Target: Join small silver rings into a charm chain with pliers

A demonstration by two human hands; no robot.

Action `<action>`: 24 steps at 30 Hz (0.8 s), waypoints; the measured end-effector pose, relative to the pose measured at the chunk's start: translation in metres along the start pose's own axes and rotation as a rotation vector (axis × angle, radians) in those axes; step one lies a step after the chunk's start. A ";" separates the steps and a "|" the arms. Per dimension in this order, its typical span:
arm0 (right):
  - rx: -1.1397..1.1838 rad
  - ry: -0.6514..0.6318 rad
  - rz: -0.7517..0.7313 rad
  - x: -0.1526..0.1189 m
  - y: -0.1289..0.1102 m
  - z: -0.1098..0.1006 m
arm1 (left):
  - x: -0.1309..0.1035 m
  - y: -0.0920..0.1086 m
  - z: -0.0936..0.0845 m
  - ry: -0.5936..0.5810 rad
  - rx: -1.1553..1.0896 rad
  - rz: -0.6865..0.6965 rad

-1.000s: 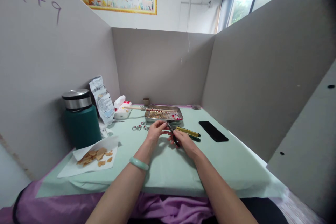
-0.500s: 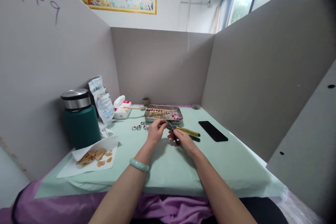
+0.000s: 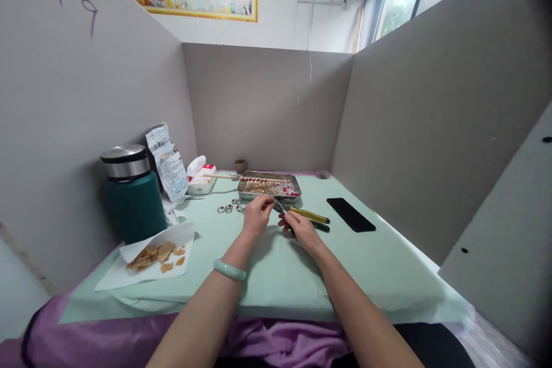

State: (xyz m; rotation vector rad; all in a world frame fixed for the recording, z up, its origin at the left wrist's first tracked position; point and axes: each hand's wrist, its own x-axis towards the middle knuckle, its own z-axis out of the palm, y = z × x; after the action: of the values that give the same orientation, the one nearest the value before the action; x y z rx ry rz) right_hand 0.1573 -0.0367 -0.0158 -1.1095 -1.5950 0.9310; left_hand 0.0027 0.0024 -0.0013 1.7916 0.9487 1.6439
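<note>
My left hand (image 3: 257, 215) is closed in a pinch just in front of the metal tray (image 3: 297, 196); what its fingertips hold is too small to make out. My right hand (image 3: 301, 229) grips small dark-handled pliers (image 3: 280, 207), their metal jaws pointing at the left fingertips. Behind and right of my right hand lies a tool with yellow and green handles (image 3: 309, 215). The tray holds gold, clear and red beads (image 3: 261, 187), with a beaded stick (image 3: 224, 176) across it. Several small rings with red beads (image 3: 228, 208) lie left of my left hand.
At the left stand a green flask (image 3: 134, 201), a foil pouch (image 3: 167, 164) and a tissue pack (image 3: 202, 179). Brown chips (image 3: 150, 256) lie on white paper (image 3: 112, 277). A black phone (image 3: 351, 214) rests at the right, a small cup (image 3: 240, 166) at the back.
The pliers in my right hand have tilted slightly, and their dark handle shows less below the fingers. Both hands stay nearly in place.
</note>
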 end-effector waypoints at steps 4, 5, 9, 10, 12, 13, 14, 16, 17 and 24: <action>-0.026 0.004 -0.010 0.001 0.001 0.001 | 0.000 0.001 0.000 0.018 -0.059 -0.049; -0.034 0.007 -0.018 0.001 0.002 0.001 | 0.000 0.001 -0.001 0.019 -0.059 -0.052; -0.045 0.015 -0.037 0.003 0.005 0.003 | 0.000 -0.001 -0.002 0.005 -0.008 -0.014; -0.044 0.016 -0.038 0.004 0.006 0.003 | 0.000 -0.002 -0.002 0.001 0.010 -0.001; -0.049 0.017 -0.041 0.005 0.009 0.004 | 0.000 -0.003 -0.003 -0.008 0.037 0.019; -0.056 0.020 -0.045 0.005 0.010 0.005 | 0.000 -0.003 -0.003 -0.010 0.043 0.024; -0.066 0.023 -0.050 0.006 0.011 0.005 | -0.001 -0.003 -0.003 -0.013 0.047 0.025; -0.091 0.032 -0.062 0.006 0.012 0.006 | 0.000 -0.003 -0.003 -0.018 0.050 0.014; -0.105 0.036 -0.067 0.006 0.013 0.006 | 0.000 -0.003 -0.003 -0.020 0.049 0.005; -0.198 0.063 -0.105 0.006 0.010 0.007 | 0.000 -0.003 -0.004 -0.009 0.084 0.024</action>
State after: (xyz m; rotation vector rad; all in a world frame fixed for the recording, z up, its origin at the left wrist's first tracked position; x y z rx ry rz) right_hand 0.1516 -0.0283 -0.0257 -1.1663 -1.7034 0.6744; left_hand -0.0017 0.0037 -0.0034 1.8707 1.0097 1.6314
